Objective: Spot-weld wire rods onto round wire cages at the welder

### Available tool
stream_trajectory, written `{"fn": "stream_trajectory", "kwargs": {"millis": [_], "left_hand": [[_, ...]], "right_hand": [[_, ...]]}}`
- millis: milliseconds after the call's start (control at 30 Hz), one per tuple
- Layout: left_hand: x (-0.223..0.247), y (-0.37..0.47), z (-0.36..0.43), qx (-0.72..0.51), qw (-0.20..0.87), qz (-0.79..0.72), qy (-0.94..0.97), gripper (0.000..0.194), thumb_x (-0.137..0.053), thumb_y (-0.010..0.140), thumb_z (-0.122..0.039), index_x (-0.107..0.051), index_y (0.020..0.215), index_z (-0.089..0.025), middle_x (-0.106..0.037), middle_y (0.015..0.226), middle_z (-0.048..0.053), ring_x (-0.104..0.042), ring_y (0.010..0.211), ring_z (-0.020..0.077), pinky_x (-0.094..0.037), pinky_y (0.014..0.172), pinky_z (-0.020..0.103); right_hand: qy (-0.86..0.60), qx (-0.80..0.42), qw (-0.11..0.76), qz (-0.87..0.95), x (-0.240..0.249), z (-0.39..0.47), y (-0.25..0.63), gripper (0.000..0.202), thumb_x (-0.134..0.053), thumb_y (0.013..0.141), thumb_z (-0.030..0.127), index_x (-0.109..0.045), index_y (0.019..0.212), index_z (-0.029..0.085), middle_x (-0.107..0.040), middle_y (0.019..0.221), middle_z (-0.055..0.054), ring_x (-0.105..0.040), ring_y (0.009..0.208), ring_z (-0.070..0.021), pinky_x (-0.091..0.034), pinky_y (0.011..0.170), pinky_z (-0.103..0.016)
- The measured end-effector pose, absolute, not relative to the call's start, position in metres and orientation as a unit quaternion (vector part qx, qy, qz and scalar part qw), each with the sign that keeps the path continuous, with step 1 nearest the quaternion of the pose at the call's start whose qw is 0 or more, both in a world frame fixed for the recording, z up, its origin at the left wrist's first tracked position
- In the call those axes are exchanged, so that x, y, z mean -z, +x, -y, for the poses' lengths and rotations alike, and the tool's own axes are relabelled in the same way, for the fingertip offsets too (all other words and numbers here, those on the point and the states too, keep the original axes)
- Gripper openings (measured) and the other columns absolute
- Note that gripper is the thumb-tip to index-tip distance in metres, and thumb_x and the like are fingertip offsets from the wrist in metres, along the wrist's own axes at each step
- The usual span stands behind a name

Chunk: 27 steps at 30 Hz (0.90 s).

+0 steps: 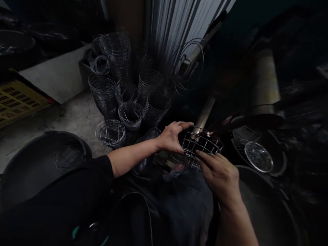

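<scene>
A wire basket (205, 145) with a grid of thin bars sits in front of me, over a metal bar (204, 118) that reaches in from behind. My left hand (173, 136) is on the basket's left side, thumb and fingers spread around its edge and gripping it. My right hand (220, 171) holds the near right side, its fingertips on the wires. Dim light hides the basket's far side, close to a dark machine part.
Stacks of round wire baskets (102, 92) stand on the floor at the upper left. A black tub (46, 164) is at the left, another tub (266, 205) at the right. Rings and wire pieces lie in a container (280, 153). A yellow crate (19, 100) stands far left.
</scene>
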<state>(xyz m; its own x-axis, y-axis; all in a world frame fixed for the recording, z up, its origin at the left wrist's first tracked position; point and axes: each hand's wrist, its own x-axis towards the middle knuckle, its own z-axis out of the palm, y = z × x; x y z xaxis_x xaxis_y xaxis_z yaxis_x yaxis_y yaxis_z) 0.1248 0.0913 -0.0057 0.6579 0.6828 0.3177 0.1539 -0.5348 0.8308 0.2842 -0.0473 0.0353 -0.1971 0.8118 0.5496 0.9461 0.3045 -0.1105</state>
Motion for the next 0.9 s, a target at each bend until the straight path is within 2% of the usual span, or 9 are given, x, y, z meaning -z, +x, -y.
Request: {"fn": "stream_trajectory", "kwargs": {"millis": [233, 433, 667, 900], "left_hand": [[0.009, 0.135, -0.104, -0.330, 0.419, -0.258, 0.806, 0.103, -0.087, 0.042, -0.044, -0.052, 0.135, -0.015, -0.057, 0.134, 0.015, -0.054, 0.122, 0.0317, -0.042, 0.107, 0.047], [0.007, 0.137, -0.109, -0.322, 0.414, -0.251, 0.813, 0.099, -0.086, 0.044, -0.042, -0.053, 0.134, -0.017, -0.058, 0.132, 0.013, -0.054, 0.121, 0.0320, -0.043, 0.107, 0.047], [0.002, 0.150, -0.121, -0.310, 0.438, -0.286, 0.794, 0.101, -0.086, 0.044, -0.041, -0.052, 0.135, -0.010, -0.057, 0.133, 0.016, -0.057, 0.117, 0.0332, -0.046, 0.104, 0.047], [-0.005, 0.148, -0.114, -0.290, 0.394, -0.324, 0.810, 0.105, -0.086, 0.042, -0.040, -0.050, 0.137, -0.017, -0.056, 0.132, 0.013, -0.051, 0.122, 0.0359, -0.044, 0.102, 0.057]], "right_hand": [[-0.580, 0.124, 0.267, 0.759, -0.034, 0.036, 0.296, 0.021, -0.056, 0.093, 0.025, -0.074, 0.094, 0.013, -0.072, 0.074, -0.004, -0.063, 0.063, -0.0152, -0.050, 0.063, -0.027], [-0.605, 0.095, 0.273, 0.742, -0.032, 0.033, 0.296, 0.021, -0.057, 0.092, 0.028, -0.075, 0.093, 0.017, -0.072, 0.076, -0.004, -0.064, 0.064, -0.0151, -0.050, 0.062, -0.027], [-0.650, 0.070, 0.288, 0.699, -0.031, 0.015, 0.309, 0.019, -0.061, 0.089, 0.032, -0.077, 0.093, 0.022, -0.075, 0.084, -0.003, -0.069, 0.074, -0.0183, -0.053, 0.069, -0.030], [-0.628, 0.082, 0.297, 0.715, -0.029, 0.019, 0.309, 0.019, -0.059, 0.090, 0.027, -0.076, 0.095, 0.020, -0.075, 0.085, -0.004, -0.068, 0.075, -0.0180, -0.053, 0.075, -0.031]]}}
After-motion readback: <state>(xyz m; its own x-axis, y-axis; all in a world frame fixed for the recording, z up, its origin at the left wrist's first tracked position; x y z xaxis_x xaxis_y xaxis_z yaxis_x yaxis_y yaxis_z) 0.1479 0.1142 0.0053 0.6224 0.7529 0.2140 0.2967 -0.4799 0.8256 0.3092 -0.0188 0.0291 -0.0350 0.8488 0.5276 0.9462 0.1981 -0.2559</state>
